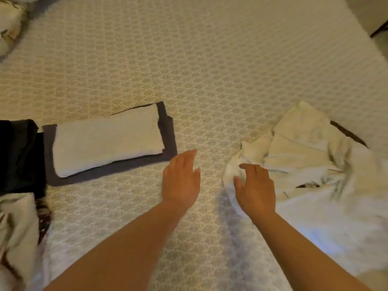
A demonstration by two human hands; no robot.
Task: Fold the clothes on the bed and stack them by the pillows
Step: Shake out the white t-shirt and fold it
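A bedroom in a home — the whole view is filled by a bed (210, 70) under a patterned cream bedspread, with a pillow (9, 24) at its far left corner and loose and folded clothes (107, 141) lying on it.

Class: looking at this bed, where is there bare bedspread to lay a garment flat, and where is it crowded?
Bare: the wide bedspread beyond both hands, and the strip between the folded white piece and the crumpled white pile. Crowded: the left edge with dark clothes, and the right side.

Bare forearms (304, 246); sleeveless to the frame
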